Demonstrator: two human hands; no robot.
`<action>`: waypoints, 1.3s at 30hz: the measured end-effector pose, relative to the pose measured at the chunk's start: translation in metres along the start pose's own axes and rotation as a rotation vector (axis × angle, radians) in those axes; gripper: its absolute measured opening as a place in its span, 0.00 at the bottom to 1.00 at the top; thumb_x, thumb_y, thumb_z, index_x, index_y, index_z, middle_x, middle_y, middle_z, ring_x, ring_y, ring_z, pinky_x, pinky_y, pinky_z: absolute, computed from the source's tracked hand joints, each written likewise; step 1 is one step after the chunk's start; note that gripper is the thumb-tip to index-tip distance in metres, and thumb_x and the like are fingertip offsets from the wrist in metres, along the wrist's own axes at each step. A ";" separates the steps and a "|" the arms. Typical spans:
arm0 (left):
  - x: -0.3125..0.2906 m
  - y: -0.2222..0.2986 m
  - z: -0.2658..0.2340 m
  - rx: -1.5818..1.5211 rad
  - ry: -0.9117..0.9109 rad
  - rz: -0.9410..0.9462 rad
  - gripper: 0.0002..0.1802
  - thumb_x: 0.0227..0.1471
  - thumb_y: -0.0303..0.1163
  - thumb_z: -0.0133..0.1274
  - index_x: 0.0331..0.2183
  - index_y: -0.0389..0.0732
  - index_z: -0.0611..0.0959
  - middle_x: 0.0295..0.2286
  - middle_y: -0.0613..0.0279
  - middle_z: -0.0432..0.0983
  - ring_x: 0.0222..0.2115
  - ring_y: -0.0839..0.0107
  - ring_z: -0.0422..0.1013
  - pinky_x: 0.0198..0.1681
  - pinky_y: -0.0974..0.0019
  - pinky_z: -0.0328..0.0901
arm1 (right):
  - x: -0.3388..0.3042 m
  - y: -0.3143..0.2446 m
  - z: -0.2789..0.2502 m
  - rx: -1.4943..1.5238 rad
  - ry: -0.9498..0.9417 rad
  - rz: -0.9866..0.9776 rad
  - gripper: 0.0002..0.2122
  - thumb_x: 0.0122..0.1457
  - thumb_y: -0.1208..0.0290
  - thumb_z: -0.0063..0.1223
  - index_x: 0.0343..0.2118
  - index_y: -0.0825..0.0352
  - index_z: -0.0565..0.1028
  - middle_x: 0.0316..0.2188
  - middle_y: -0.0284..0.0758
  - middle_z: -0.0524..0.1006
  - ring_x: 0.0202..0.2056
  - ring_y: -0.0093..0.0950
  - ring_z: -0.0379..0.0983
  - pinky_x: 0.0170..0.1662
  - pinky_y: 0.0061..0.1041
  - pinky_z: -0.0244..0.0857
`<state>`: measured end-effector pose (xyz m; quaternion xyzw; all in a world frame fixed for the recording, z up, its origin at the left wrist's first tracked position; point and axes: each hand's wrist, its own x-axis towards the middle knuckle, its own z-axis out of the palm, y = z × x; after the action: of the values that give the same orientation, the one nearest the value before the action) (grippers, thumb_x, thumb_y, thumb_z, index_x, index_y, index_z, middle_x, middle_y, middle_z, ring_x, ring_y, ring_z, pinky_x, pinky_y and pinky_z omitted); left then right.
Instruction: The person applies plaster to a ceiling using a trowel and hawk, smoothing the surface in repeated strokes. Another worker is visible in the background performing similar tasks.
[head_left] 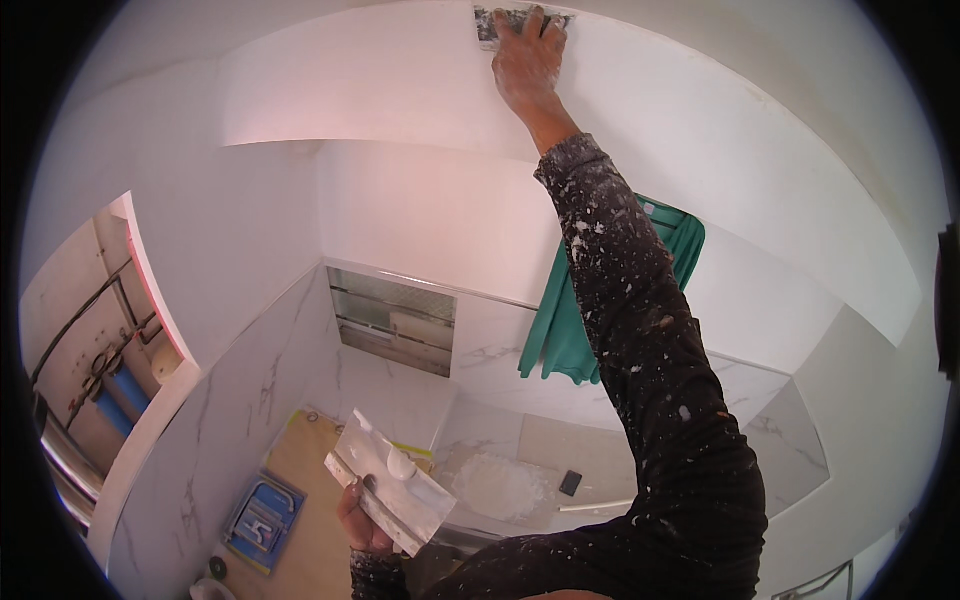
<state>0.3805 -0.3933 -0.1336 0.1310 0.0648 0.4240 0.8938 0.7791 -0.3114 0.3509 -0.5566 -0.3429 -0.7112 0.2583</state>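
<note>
Overhead, my right hand (530,70) presses a wide flat putty scraper (487,32) against the top of a white wall. Its fingers spread over the scraper's plate, which is dark and smeared with white. Lower down, my left hand (362,520) is closed around the handle of a metal plastering trowel (424,508). A dab of white putty (401,466) sits on the trowel's tilted face. White spatter covers my dark right sleeve (655,330).
A green curtain (560,335) hangs behind my right arm. Blue canisters and pipes (112,395) show through an opening at left. Below are a blue plastic case (262,522), a dark phone-like object (570,483) and a white powdery patch (503,487). A recessed window (393,318) breaks the far wall.
</note>
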 end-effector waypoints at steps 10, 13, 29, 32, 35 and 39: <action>-0.002 -0.001 0.000 -0.038 -0.025 0.021 0.34 0.50 0.34 0.50 0.58 0.37 0.65 0.52 0.48 0.68 0.52 0.48 0.66 0.58 0.44 0.60 | 0.001 -0.016 -0.033 0.118 -0.447 0.001 0.23 0.55 0.72 0.53 0.56 0.48 0.73 0.57 0.46 0.65 0.56 0.53 0.60 0.60 0.46 0.56; -0.001 -0.001 -0.003 -0.025 -0.022 0.046 0.34 0.50 0.34 0.50 0.58 0.37 0.64 0.52 0.48 0.68 0.52 0.48 0.66 0.58 0.44 0.60 | -0.020 -0.019 0.005 0.062 -0.064 -0.033 0.24 0.56 0.73 0.52 0.57 0.47 0.72 0.58 0.48 0.64 0.56 0.53 0.59 0.60 0.46 0.55; 0.006 0.001 -0.024 -0.019 0.050 0.069 0.35 0.49 0.34 0.50 0.59 0.38 0.64 0.53 0.48 0.68 0.53 0.48 0.65 0.59 0.45 0.59 | -0.013 -0.022 0.049 0.019 0.044 -0.017 0.20 0.58 0.67 0.53 0.55 0.56 0.73 0.60 0.52 0.62 0.59 0.55 0.56 0.62 0.54 0.49; 0.006 0.004 -0.023 -0.018 0.039 0.061 0.36 0.48 0.35 0.51 0.59 0.38 0.64 0.53 0.48 0.67 0.53 0.48 0.65 0.59 0.45 0.59 | 0.002 -0.032 0.018 0.026 -0.003 -0.003 0.19 0.58 0.66 0.52 0.54 0.60 0.73 0.59 0.50 0.64 0.59 0.54 0.57 0.61 0.53 0.51; 0.004 0.006 -0.020 -0.015 0.011 0.043 0.37 0.48 0.35 0.51 0.60 0.38 0.62 0.54 0.48 0.66 0.54 0.48 0.64 0.60 0.45 0.59 | 0.032 -0.041 -0.020 0.111 -0.622 0.056 0.19 0.58 0.67 0.50 0.53 0.54 0.74 0.56 0.45 0.68 0.57 0.51 0.61 0.58 0.48 0.58; 0.002 0.005 -0.016 0.000 0.030 0.072 0.38 0.49 0.36 0.51 0.60 0.38 0.61 0.55 0.49 0.64 0.55 0.48 0.63 0.60 0.45 0.58 | 0.016 -0.061 -0.027 0.223 -0.643 -0.025 0.17 0.57 0.67 0.48 0.50 0.51 0.77 0.53 0.40 0.71 0.55 0.48 0.63 0.55 0.45 0.62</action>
<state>0.3745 -0.3862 -0.1478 0.1268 0.0734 0.4576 0.8770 0.7125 -0.2935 0.3504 -0.7164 -0.4892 -0.4608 0.1872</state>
